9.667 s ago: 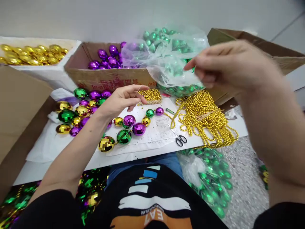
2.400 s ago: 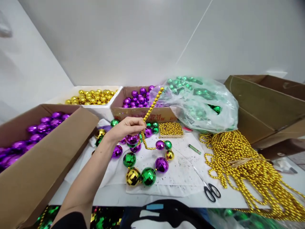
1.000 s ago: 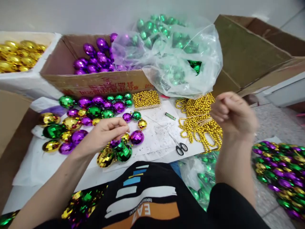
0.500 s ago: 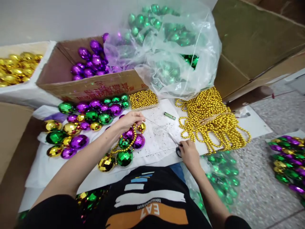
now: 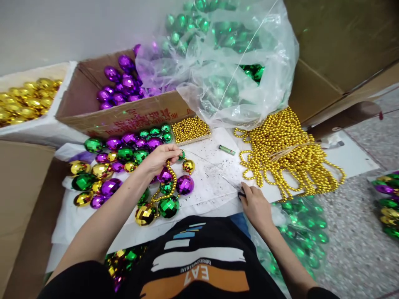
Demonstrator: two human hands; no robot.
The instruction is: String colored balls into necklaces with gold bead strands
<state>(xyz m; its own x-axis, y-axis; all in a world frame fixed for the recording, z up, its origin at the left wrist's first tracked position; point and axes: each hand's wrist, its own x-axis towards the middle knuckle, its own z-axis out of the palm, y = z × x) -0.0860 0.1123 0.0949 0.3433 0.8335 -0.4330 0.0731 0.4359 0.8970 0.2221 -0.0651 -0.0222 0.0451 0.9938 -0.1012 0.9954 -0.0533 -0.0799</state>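
Observation:
My left hand (image 5: 165,158) pinches the end of a bead necklace (image 5: 167,206), strung with gold beads and large faceted green, purple and gold balls. From its fingertips a thin thread runs right across the white sheet. My right hand (image 5: 254,203) is closed on a pair of scissors (image 5: 230,183); the slim blades point up and left, and the dark handle is mostly hidden by the fingers. A small green lighter (image 5: 226,150) lies between the hands, farther back. Beside my right hand spreads a bundle of gold bead strands (image 5: 280,153).
Rows of faceted balls (image 5: 111,187) lie at the left. A tray of small gold beads (image 5: 190,129) stands behind. Farther back are a cardboard box (image 5: 90,116) of purple balls, a white box (image 5: 67,93) of gold balls and a plastic bag (image 5: 199,79) of green balls.
The view has shifted slightly. My left hand has moved a little left relative to the necklace, still pinching it. My right hand keeps the scissors, its fingers now covering more of the handle.

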